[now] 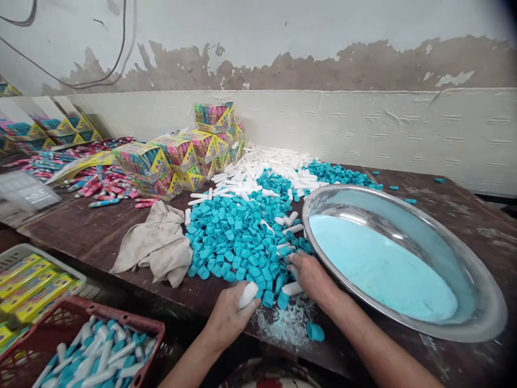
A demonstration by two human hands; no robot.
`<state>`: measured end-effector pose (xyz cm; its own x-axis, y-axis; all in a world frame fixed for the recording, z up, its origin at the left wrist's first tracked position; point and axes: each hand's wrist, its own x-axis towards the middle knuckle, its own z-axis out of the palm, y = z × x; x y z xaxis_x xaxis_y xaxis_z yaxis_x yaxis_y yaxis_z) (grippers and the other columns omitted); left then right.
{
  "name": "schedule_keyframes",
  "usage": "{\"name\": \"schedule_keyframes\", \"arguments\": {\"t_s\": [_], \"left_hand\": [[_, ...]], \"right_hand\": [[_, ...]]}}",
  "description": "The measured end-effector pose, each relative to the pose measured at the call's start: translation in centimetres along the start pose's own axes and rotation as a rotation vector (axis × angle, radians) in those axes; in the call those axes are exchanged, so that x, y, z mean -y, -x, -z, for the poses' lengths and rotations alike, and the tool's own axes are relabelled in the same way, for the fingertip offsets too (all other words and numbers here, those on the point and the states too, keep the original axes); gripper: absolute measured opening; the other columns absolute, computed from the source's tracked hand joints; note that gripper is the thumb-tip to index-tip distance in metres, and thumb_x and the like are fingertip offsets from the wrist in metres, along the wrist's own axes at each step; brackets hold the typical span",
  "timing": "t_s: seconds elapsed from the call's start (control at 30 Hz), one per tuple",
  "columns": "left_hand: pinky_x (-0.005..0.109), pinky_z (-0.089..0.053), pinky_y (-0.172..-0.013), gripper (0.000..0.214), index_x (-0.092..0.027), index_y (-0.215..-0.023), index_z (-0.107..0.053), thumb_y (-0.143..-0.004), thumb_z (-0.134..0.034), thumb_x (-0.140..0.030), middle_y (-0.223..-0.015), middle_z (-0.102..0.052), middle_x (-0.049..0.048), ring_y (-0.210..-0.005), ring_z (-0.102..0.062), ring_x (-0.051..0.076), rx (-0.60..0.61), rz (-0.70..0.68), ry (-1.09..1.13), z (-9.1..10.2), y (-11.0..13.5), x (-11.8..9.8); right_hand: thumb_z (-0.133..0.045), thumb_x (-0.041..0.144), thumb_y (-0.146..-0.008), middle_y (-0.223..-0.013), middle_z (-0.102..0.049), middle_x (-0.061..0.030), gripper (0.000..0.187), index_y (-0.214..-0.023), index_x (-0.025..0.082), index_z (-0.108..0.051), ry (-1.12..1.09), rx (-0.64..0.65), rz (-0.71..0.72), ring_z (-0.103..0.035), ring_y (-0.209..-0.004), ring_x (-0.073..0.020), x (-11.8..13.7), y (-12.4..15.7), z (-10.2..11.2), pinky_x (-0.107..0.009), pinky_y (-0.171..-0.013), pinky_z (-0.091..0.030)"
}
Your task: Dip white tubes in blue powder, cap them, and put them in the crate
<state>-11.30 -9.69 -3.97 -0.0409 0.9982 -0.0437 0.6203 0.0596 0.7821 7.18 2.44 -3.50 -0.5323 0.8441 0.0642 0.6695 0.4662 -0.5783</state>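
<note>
My left hand (230, 315) is closed around a small white plastic tube (247, 294), whose rounded end sticks up by the thumb. It is at the table's front edge, just before a heap of turquoise plastic caps (232, 237). My right hand (309, 275) reaches into the right side of that heap with its fingers curled together. What lies between those fingertips is hidden. Beside them lies another white tube (292, 288). On the right, close to my right forearm, a steel basin (480, 307) holds pale blue powder (375, 264).
White tubes (270, 161) are piled behind the caps. A crumpled cloth (157, 242) lies to the left, near stacked display packs (177, 156) and loose pink and blue tubes (97, 183). A red crate (153, 323) of capped tubes stands at lower left. Powder (286, 326) and one cap (315, 332) lie in front.
</note>
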Motion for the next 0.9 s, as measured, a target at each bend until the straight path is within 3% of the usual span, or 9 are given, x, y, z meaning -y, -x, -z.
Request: {"name": "schedule_keyframes", "arguments": {"t_s": [0.13, 0.27, 0.33, 0.43, 0.5, 0.57, 0.7, 0.9], "left_hand": [[0.024, -0.036, -0.064, 0.022, -0.017, -0.091, -0.059, -0.078, -0.051, -0.031, -0.078, -0.061, 0.0027, -0.07, -0.054, 0.017, -0.007, -0.038, -0.033, -0.8, -1.5, -0.7], [0.025, -0.035, -0.061, 0.021, -0.014, -0.082, -0.061, -0.077, -0.052, -0.032, -0.072, -0.059, 0.0024, -0.066, -0.051, 0.016, -0.046, -0.026, 0.026, -0.8, -1.8, -1.1], [0.023, -0.035, -0.058, 0.023, -0.013, -0.079, -0.061, -0.075, -0.055, -0.036, -0.066, -0.055, 0.0007, -0.063, -0.048, 0.014, -0.038, -0.011, 0.183, -0.9, -1.6, -1.5], [0.019, -0.03, -0.043, 0.035, -0.012, -0.087, -0.058, -0.072, -0.058, -0.044, -0.05, -0.042, -0.0056, -0.044, -0.036, 0.008, 0.107, 0.048, 0.613, -1.4, -1.4, -2.1], [0.018, -0.025, -0.035, 0.041, -0.012, -0.089, -0.055, -0.069, -0.061, -0.047, -0.044, -0.032, -0.0097, -0.035, -0.024, 0.004, 0.158, 0.094, 0.871, -2.1, -1.4, -2.4], [0.016, -0.022, -0.032, 0.041, -0.012, -0.085, -0.053, -0.065, -0.066, -0.045, -0.043, -0.03, -0.0108, -0.033, -0.022, 0.003, 0.132, 0.117, 0.999, -2.7, -1.5, -2.5], [0.015, -0.021, -0.031, 0.037, -0.012, -0.084, -0.053, -0.064, -0.069, -0.04, -0.045, -0.036, -0.0097, -0.031, -0.025, 0.002, 0.124, 0.108, 1.029, -3.1, -1.5, -2.2], [0.016, -0.022, -0.032, 0.038, -0.011, -0.088, -0.054, -0.066, -0.066, -0.04, -0.042, -0.037, -0.0095, -0.031, -0.026, 0.003, 0.122, 0.11, 0.959, -3.0, -1.1, -1.6]], "right_hand": [[-0.048, 0.012, -0.078, -0.093, -0.057, -0.011, 0.017, -0.083, 0.015, -0.064, 0.412, 0.007, 0.111, -0.058, -0.074, -0.019, 0.7, 0.1, -0.7, -0.031, -0.069, -0.046], [-0.038, 0.009, -0.083, -0.081, -0.057, -0.0101, 0.025, -0.074, 0.014, -0.062, 0.468, -0.109, 0.172, -0.056, -0.066, -0.0173, 0.3, 0.6, -1.1, -0.029, -0.061, -0.046], [-0.038, 0.01, -0.084, -0.074, -0.056, -0.0088, 0.024, -0.078, 0.013, -0.061, 0.435, -0.264, 0.325, -0.054, -0.065, -0.0174, 0.3, 1.5, -1.0, -0.029, -0.059, -0.046], [-0.042, 0.009, -0.083, -0.08, -0.06, -0.0119, 0.02, -0.093, 0.01, -0.059, 0.388, -0.476, 0.623, -0.056, -0.074, -0.0198, 0.9, 3.6, -0.5, -0.032, -0.064, -0.048], [-0.046, 0.007, -0.082, -0.089, -0.062, -0.0145, 0.024, -0.104, 0.009, -0.056, 0.372, -0.5, 0.761, -0.057, -0.083, -0.0215, 1.4, 4.9, -0.3, -0.034, -0.069, -0.049], [-0.045, 0.006, -0.082, -0.093, -0.063, -0.0152, 0.028, -0.108, 0.009, -0.054, 0.338, -0.461, 0.835, -0.058, -0.087, -0.022, 1.5, 5.9, -0.3, -0.036, -0.072, -0.05], [-0.042, 0.003, -0.081, -0.097, -0.063, -0.0175, 0.033, -0.112, 0.007, -0.052, 0.251, -0.415, 0.853, -0.057, -0.093, -0.0238, 1.0, 7.0, -0.7, -0.038, -0.075, -0.051], [-0.044, 0.003, -0.081, -0.093, -0.063, -0.0146, 0.036, -0.115, 0.011, -0.05, 0.214, -0.432, 0.72, -0.059, -0.089, -0.0216, 1.1, 6.9, -1.7, -0.034, -0.072, -0.051]]}}
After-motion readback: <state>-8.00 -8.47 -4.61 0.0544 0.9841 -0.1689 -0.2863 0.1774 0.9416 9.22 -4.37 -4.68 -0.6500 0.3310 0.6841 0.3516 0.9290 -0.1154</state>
